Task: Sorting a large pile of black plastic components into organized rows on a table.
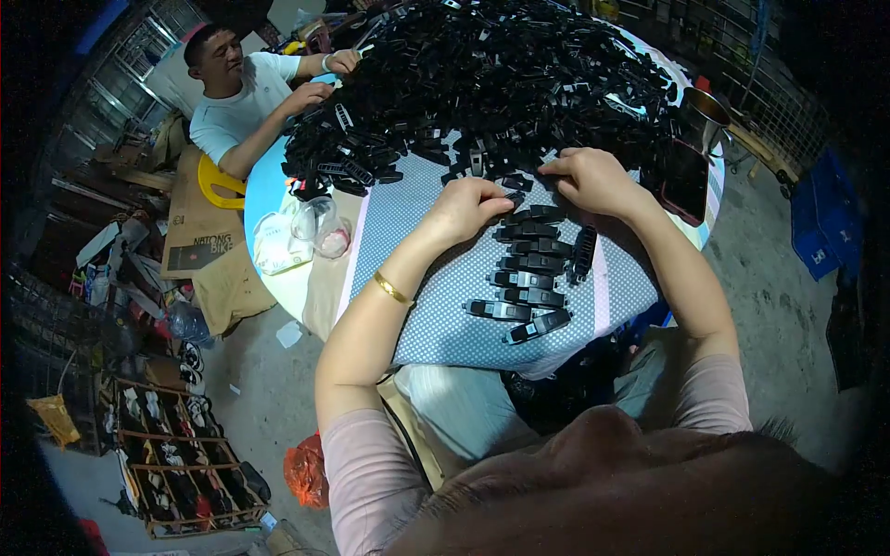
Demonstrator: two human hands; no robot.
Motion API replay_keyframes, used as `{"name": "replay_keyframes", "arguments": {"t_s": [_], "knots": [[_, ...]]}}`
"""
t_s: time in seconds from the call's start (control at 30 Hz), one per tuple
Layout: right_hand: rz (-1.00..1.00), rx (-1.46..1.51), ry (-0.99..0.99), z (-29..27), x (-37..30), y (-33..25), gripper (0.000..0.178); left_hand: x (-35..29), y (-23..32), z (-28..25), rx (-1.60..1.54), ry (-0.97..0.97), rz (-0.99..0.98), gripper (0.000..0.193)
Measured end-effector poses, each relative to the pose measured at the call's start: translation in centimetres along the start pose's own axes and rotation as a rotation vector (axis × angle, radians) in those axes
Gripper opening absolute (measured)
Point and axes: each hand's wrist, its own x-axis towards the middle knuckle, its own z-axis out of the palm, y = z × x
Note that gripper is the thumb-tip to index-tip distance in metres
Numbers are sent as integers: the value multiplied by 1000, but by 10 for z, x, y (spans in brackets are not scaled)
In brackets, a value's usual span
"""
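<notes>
My left hand point(468, 209) is closed, thumb and forefinger on a small black plastic piece point(515, 197) at the near edge of the pile. Just to its right, my right hand point(593, 182) reaches in with curled fingers among black pieces; what they grip, if anything, is hidden. Below my hands, several black clip-like plastic parts point(530, 280) lie side by side in a stacked column on the patterned tablecloth point(436, 324). One longer, ridged black part point(583, 254) lies upright along the column's right side. A large heap of similar black parts point(464, 83) covers the far table.
Across the heap at the far left, a co-worker point(243, 102) has both hands at the pile. Clear plastic cups and a bag point(320, 227) lie at the table's left. A metal mug point(705, 113) and a dark, red-edged flat object point(684, 181) are at the right.
</notes>
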Motion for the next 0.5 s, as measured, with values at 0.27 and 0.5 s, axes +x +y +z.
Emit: {"name": "replay_keyframes", "arguments": {"t_s": [0.27,0.5], "knots": [[-237,375,-169,2,5,-4,35,1,-27,6,224,229,102,25],[-316,524,-283,-1,2,-5,32,-10,-16,-3,61,64,29,35]]}}
